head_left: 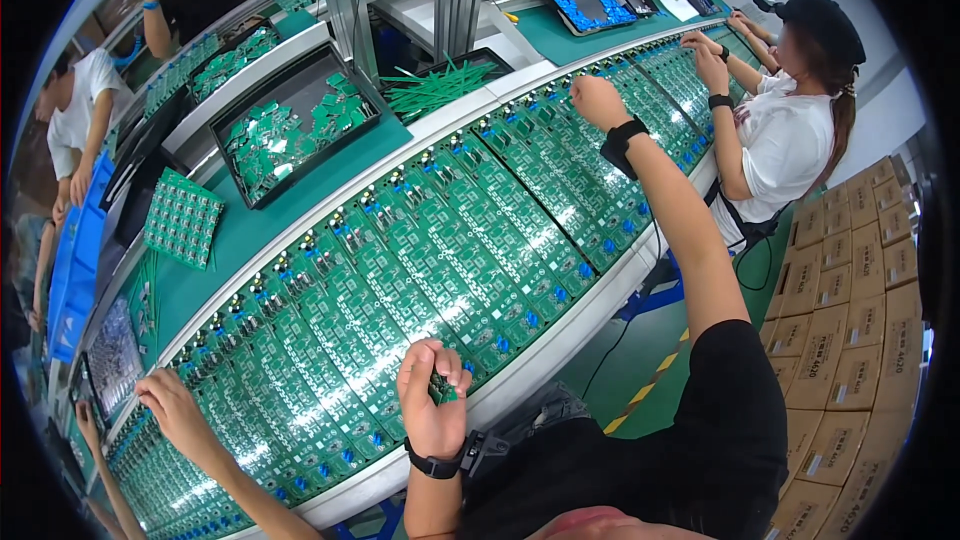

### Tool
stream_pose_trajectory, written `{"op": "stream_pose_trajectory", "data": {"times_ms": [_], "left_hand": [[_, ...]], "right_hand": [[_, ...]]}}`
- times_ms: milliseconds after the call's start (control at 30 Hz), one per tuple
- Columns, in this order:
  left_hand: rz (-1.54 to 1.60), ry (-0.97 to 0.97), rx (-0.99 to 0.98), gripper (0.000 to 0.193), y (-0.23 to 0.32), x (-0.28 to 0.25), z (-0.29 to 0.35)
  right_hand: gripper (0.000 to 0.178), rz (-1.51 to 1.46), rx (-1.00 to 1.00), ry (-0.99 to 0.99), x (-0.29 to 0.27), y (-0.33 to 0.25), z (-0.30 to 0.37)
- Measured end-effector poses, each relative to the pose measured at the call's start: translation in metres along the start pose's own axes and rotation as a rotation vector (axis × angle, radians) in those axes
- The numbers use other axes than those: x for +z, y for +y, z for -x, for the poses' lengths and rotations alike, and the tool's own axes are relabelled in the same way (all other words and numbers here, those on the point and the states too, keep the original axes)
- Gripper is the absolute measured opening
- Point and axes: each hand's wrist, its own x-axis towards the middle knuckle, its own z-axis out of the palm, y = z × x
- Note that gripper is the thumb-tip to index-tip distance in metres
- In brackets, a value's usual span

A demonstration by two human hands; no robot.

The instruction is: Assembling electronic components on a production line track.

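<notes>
My left hand [430, 402], palm up with its fingers curled, holds a small green circuit board [441, 390] above the near edge of the board line. Whether more than one piece lies in the palm I cannot tell. My right hand [600, 105] is stretched forward to the far edge of the long row of green circuit board panels [430, 260]. Its fingers are bent together over the metal and blue parts there, and whatever the fingertips pinch is hidden. Both wrists wear black bands. Blue parts [503, 344] stand along the panels' near edge.
Beyond the line are a black tray of small green boards [290, 130], green strips [440, 88] and a tray of blue parts [590, 5]. A co-worker's hand [175, 412] reaches in at left; a person in white [790, 130] works at right. Cardboard boxes [840, 320] are stacked behind.
</notes>
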Motion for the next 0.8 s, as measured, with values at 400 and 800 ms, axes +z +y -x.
{"op": "stream_pose_trajectory", "data": {"times_ms": [400,800], "left_hand": [[0.005,-0.014,-0.003,0.011,-0.001,-0.001,0.000],[0.146,-0.011,-0.043,0.021,0.002,0.000,0.001]], "right_hand": [[0.011,0.178,0.010,-0.182,-0.005,-0.018,-0.020],[0.016,0.172,-0.127,0.076,-0.040,-0.074,0.016]]}}
